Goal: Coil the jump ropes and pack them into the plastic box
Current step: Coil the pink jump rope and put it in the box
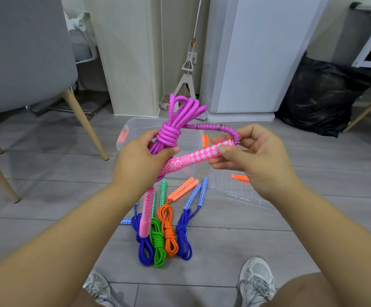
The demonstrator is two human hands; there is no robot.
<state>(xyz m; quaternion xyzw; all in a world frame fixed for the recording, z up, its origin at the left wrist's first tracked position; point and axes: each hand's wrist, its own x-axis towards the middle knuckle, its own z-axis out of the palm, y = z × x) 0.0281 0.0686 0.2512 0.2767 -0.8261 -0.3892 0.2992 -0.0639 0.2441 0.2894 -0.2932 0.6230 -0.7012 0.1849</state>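
On the head camera I see the left hand (140, 160) gripping the coiled purple jump rope (169, 134) just below its wrapped knot. The right hand (253, 160) pinches the end of the pink handle (193, 158). Both hover over the clear plastic box (135, 127). The other coiled ropes (164, 238) lie on the floor (47, 196), nearer me.

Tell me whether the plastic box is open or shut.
Open: the plastic box has no cover; its lid lies on the floor beside it.
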